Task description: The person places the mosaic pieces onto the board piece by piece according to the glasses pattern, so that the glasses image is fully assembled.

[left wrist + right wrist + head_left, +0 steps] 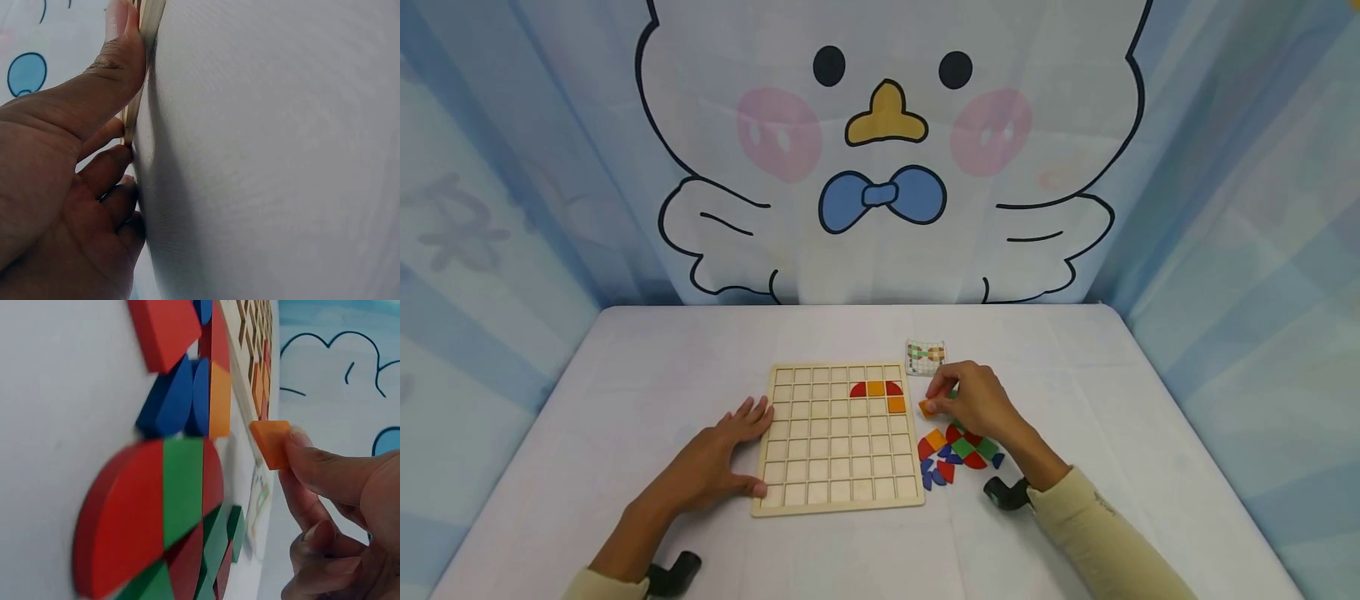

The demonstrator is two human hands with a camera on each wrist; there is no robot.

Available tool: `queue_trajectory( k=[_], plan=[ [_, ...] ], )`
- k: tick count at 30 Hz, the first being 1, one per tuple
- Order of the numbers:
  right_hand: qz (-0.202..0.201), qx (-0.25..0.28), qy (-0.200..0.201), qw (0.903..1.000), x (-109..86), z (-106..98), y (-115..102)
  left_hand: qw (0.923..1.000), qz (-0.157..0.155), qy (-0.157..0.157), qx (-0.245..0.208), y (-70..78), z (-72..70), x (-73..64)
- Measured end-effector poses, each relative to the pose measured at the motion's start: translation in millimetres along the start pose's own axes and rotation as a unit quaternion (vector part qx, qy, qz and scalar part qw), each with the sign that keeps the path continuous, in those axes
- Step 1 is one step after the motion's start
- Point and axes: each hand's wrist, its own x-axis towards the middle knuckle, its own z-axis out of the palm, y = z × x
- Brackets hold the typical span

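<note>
A wooden grid board [829,426] lies on the table. In its upper right cells sit two red quarter-circles [858,390] with an orange square [876,389] between them, and a second orange square [896,405] below the right one. My left hand [718,461] is spread along the board's left edge, thumb [119,59] by the near corner and fingertips farther up. My right hand [973,402] pinches an orange square tile [272,444] between thumb and index finger, raised just off the board's right edge. Its other fingers are bent and hold nothing.
Right of the board lies a pile of loose tiles: red quarter-circles [974,460], green squares [962,447], an orange square [936,439] and several blue pieces [939,477]. A small printed pattern card [926,357] lies beyond the board's far right corner. Patterned curtains surround the white table [1037,350].
</note>
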Motion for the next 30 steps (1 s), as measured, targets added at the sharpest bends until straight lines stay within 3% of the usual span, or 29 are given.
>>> queue_trajectory(
  k=[18, 30],
  plan=[
    [-0.054, 0.03, 0.025, 0.9978, 21.3, 44, -54, 1.0, 0.004, 0.001, -0.004, 1.6, 0.0, 0.1],
    [-0.072, -0.018, 0.021, 0.997, 30.8, 62, -65, 1.0, 0.006, 0.005, 0.0, 0.4, 0.9, -0.6]
  ],
)
